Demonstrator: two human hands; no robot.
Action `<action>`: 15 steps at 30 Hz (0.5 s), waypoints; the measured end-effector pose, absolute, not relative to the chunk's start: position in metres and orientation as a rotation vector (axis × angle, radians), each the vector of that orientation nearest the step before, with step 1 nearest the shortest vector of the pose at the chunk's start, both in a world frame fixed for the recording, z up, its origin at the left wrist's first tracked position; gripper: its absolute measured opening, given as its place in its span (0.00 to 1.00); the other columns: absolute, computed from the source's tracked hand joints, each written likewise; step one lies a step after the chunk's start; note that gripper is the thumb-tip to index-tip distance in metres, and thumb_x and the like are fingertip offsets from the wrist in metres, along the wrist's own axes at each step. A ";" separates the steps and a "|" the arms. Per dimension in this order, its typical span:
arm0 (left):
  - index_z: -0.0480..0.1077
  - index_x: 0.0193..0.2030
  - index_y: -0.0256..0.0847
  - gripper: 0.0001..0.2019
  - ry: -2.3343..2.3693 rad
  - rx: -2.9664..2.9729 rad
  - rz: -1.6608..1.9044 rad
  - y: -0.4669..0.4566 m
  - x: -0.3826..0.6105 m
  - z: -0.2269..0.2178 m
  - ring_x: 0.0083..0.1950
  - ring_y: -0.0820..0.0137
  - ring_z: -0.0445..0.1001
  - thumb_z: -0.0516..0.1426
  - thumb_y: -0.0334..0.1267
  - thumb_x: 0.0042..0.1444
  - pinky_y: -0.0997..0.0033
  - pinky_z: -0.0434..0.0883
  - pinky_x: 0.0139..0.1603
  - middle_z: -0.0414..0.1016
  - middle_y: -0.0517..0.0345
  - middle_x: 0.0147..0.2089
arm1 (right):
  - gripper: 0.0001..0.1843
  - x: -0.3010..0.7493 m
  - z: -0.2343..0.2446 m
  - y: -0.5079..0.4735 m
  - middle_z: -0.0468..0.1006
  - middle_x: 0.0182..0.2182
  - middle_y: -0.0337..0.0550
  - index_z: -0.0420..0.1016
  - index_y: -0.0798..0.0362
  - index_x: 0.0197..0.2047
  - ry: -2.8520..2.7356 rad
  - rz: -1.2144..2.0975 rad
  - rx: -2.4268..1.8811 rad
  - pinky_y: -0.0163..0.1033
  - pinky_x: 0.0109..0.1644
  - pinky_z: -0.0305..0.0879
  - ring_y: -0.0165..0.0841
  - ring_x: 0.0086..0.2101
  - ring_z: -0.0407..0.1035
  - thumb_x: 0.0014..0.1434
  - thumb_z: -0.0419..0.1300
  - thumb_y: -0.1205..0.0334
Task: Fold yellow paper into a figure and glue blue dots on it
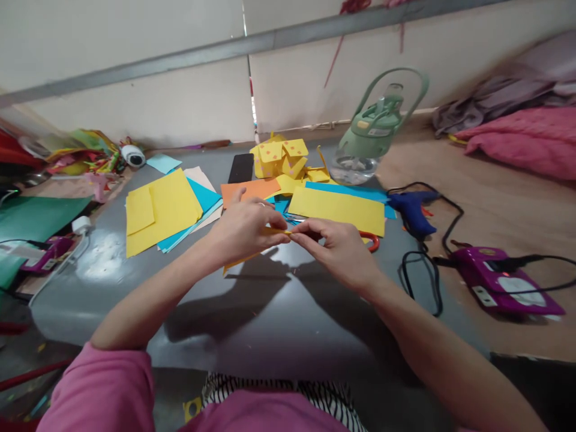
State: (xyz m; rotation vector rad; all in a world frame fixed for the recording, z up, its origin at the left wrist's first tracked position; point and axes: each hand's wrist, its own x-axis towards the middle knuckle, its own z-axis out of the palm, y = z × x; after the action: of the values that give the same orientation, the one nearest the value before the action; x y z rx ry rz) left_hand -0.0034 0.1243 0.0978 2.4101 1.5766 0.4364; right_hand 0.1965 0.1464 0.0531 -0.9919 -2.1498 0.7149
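Note:
Above the middle of the grey table, my left hand (252, 225) pinches a narrow piece of yellow paper (243, 260), part of it hidden under the palm. My right hand (339, 246) meets it fingertip to fingertip, its thumb and index finger closed on the paper's right end. Behind my hands lie an orange sheet (249, 191) and a yellow sheet (337, 210) over blue paper. The red handle of a pair of scissors (371, 241) sticks out beside my right hand.
Yellow sheets (166, 204) lie at the left. Farther back are a black phone (242, 168), a spotted yellow paper model (279, 157) and a green water bottle (371, 135). At the right, a blue glue gun (414, 211) and its cord lie near a purple power strip (504, 282).

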 end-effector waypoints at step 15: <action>0.78 0.27 0.46 0.12 1.505 2.651 0.397 0.125 0.011 0.099 0.59 0.50 0.77 0.59 0.38 0.62 0.26 0.30 0.72 0.82 0.59 0.30 | 0.08 0.198 0.051 0.142 0.84 0.36 0.44 0.79 0.50 0.36 -2.177 0.575 -1.012 0.39 0.39 0.64 0.36 0.35 0.75 0.65 0.58 0.61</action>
State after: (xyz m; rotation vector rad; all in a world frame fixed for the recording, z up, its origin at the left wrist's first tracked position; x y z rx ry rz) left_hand 0.0112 0.1251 0.0987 2.6510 1.5052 0.3969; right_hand 0.1979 0.1424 0.0515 -1.0120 -2.1768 0.5754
